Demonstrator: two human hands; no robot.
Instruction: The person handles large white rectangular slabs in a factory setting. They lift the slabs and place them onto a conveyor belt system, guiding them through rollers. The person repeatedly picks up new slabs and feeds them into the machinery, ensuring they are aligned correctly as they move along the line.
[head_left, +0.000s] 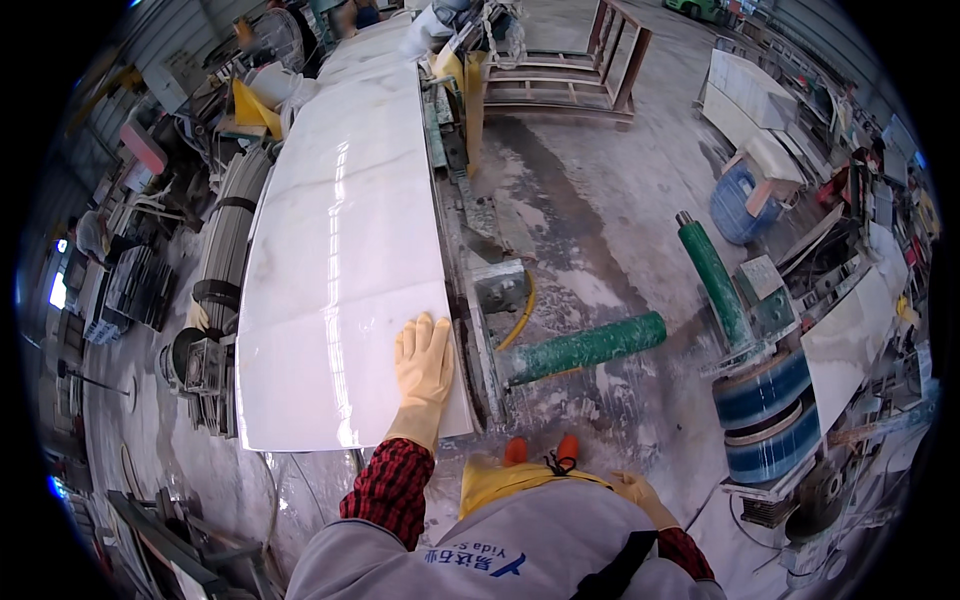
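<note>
A long, glossy white stone slab stretches away from me on a low machine bed. My left hand, in a cream rubber glove, lies flat on the slab near its right edge, fingers stretched forward and grasping nothing. Low at my right side is my right hand, gloved alike, next to the yellow apron. Its fingers look loosely extended with nothing visible in them, though they show only in part. Along the slab's right side runs a metal rail.
A green roller juts out right of the rail. Farther right stand a green upright cylinder, blue drums and a blue barrel. Bundled grey bars lie left of the slab. A rusty frame stands beyond.
</note>
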